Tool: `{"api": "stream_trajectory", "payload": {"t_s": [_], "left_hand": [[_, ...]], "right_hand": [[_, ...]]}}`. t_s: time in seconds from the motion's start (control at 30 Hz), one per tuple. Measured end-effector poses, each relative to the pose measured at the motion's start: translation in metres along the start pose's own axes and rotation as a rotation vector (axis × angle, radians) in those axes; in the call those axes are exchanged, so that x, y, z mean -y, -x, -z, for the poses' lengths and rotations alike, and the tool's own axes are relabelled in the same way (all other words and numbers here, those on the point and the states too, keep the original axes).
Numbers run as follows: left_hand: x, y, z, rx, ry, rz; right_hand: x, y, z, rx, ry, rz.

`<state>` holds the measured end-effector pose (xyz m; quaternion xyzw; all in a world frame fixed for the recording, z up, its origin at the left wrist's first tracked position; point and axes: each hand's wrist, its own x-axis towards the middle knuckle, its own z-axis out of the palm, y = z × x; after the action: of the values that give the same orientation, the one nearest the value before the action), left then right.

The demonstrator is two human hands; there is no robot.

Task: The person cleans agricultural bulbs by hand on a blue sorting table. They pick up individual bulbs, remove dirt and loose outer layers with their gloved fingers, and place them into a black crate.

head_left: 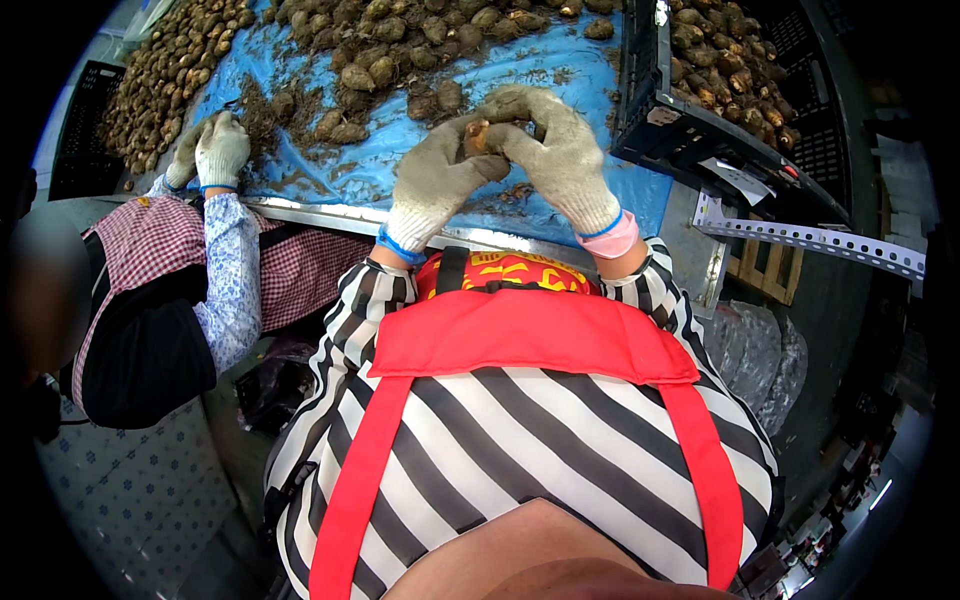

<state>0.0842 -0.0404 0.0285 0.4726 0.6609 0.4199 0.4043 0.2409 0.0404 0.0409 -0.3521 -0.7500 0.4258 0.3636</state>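
Observation:
Both my hands wear dirty whitish work gloves and meet over the near edge of the table. My left hand (437, 178) is closed round a small brown taro (477, 137) whose orange-pink end shows between the fingers. My right hand (556, 152) has its fingers closed on the same taro from the other side. The gloves cover much of the taro. Beyond my hands, a heap of unsorted taros (385, 65) with roots and soil lies on a blue plastic sheet (330, 180).
At my right stands a black plastic crate (640, 125) filled with taros (730, 65). A perforated metal strip (810, 240) juts out below it. On my left a co-worker's gloved hands (215, 152) work at the table, near another taro pile (165, 85) and a black crate (85, 130).

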Motion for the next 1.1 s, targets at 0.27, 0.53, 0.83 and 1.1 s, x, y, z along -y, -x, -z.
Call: {"api": "stream_trajectory", "payload": {"t_s": [0.27,0.53,0.83,1.1], "left_hand": [[-0.005,0.005,-0.002,0.061,0.024,0.041],[0.044,-0.013,-0.001,0.146,0.262,-0.092],[0.042,-0.008,-0.011,0.443,0.870,-0.017],[0.049,-0.014,-0.015,0.583,1.164,-0.056]], "right_hand": [[-0.037,-0.032,0.009,-0.057,0.221,-0.033],[-0.038,0.008,0.014,0.146,0.156,-0.115],[-0.016,0.004,0.015,0.060,-0.290,-0.046],[-0.018,-0.003,0.010,-0.064,0.132,0.023]]}}
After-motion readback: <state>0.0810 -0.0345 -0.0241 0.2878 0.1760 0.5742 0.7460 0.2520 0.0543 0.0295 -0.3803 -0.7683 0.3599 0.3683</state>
